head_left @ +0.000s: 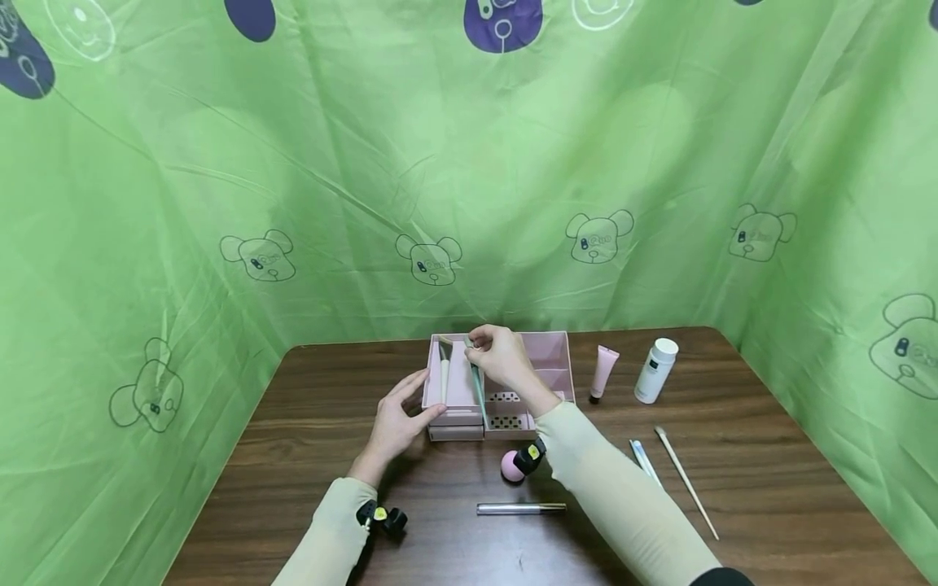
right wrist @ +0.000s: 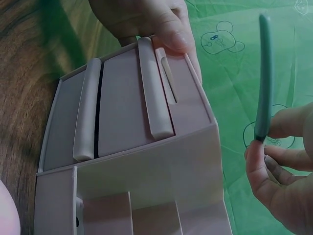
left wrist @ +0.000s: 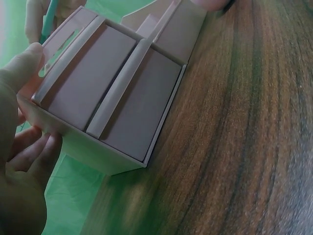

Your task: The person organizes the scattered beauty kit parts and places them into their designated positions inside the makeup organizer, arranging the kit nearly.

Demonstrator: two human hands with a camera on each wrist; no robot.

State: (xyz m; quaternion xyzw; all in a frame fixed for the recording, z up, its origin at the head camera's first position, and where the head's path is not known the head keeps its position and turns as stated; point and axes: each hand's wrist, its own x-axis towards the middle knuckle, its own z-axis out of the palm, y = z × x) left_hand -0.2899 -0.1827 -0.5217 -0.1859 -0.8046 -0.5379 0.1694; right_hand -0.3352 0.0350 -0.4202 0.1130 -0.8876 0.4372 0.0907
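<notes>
A pink makeup organizer (head_left: pixel 460 389) stands on the table, with two drawers (left wrist: pixel 142 100) at its left front and open compartments on its right. At its left side is my left hand (head_left: pixel 392 425), gripping the corner with the thumb on the front top edge and the fingers against the side wall. My right hand (head_left: pixel 504 358) pinches a makeup brush with a green handle (right wrist: pixel 265 81) above the organizer's top. The handle points down toward the front in the head view; the fingers partly hide the brush's other end. A pale-handled makeup brush (head_left: pixel 444 378) lies in the shallow top tray.
Right of the organizer stand a pink squeeze tube (head_left: pixel 604 370) and a white bottle (head_left: pixel 655 374). A pink sponge (head_left: pixel 510 467) and a silver tube (head_left: pixel 520 509) lie in front. A long pale brush (head_left: pixel 687 482) and a slim white-blue item (head_left: pixel 645 462) lie beside the right forearm.
</notes>
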